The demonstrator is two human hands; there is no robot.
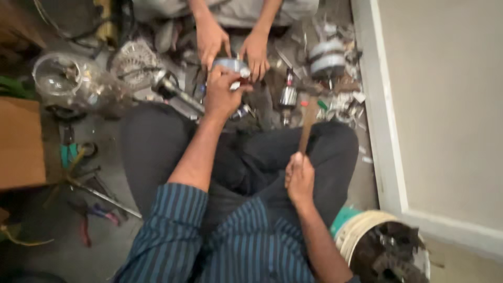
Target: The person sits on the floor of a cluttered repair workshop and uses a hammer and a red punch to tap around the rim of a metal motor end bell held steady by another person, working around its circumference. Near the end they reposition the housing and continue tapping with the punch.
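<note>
— Metal first: what is my left hand [222, 94] on?

— Item one, round silver motor housing [230, 65], on the floor ahead of my knees. My left fingers [233, 83] are curled over its near rim, closed on it. Another person's two hands [233, 44] press on its far side. I judge it heavy, rigid and slick at the edges; the rim is the sound place to grip.

— And the right hand [299, 181]?

— Item two, hammer [310, 112], right of the housing. My right hand is wrapped shut around the end of the wooden handle, head raised toward the housing. Stiff, top-heavy.

— Containers?

— Item three, white bucket [361, 230], well behind and right of the housing, holding dark metal parts. Item four, clear plastic jar [57, 76], left of the housing, on its side; contents too blurred to tell.

— Loose stock?

— Armature [288, 94] just right of the housing.
</note>
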